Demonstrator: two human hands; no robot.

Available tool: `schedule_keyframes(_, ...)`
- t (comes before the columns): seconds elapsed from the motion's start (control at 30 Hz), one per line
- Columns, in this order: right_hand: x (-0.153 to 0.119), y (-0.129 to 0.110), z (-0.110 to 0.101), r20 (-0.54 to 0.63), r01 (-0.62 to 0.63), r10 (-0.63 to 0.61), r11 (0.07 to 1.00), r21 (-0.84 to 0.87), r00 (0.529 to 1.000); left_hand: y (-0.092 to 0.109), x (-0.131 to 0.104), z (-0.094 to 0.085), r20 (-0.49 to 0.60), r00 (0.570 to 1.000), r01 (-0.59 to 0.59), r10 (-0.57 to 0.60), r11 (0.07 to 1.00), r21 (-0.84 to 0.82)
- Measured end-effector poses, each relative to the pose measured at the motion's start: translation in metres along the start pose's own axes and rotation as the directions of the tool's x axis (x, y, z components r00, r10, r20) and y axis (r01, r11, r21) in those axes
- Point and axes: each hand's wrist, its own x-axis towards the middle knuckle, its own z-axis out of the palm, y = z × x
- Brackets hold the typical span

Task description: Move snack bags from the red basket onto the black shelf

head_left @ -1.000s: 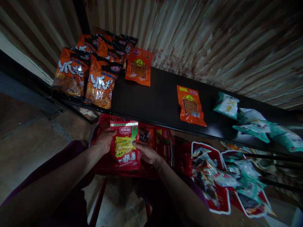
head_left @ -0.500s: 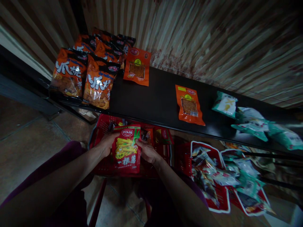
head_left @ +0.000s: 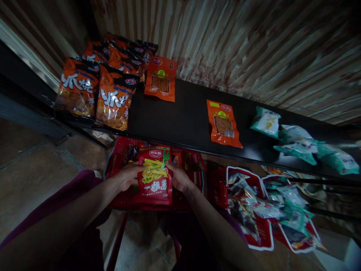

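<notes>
A red snack bag with yellow sticks pictured on it is held upright between both hands, over a red basket. My left hand grips the bag's left edge, and my right hand grips its right edge, with the thumb near the upper corner. The fingers behind the bag are hidden. Further packets, one of them a red packet, lie in the basket behind the held bag.
On the black shelf stand orange-black bags at left, two flat orange packets and green-white bags at right. Two red baskets with white rims hold snacks below. A striped curtain hangs behind.
The held bag has shifted slightly to the right and tilted a little. My right hand has moved slightly right with it. The view has shifted slightly.
</notes>
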Motion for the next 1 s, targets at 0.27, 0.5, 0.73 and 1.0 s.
schedule_keyframes(0.27,-0.008,0.008,-0.001,0.140,-0.060,0.081,0.987,-0.149,0.987,0.004,0.008,-0.004,-0.197,0.980,-0.055,0.034,0.993,-0.104)
schedule_keyframes(0.5,-0.006,0.010,-0.007,0.101,-0.084,0.116,0.957,-0.278,0.988,0.006,0.009,-0.004,-0.265,0.962,-0.113,0.060,0.976,-0.189)
schedule_keyframes(0.73,0.000,0.012,-0.011,0.020,-0.037,0.043,0.966,-0.256,0.999,0.005,0.009,-0.002,-0.170,0.985,-0.014,-0.004,0.994,-0.106)
schedule_keyframes(1.0,0.003,0.008,-0.010,-0.096,-0.005,-0.011,0.986,-0.165,0.995,-0.002,-0.004,-0.003,0.110,0.994,0.015,-0.018,1.000,0.025)
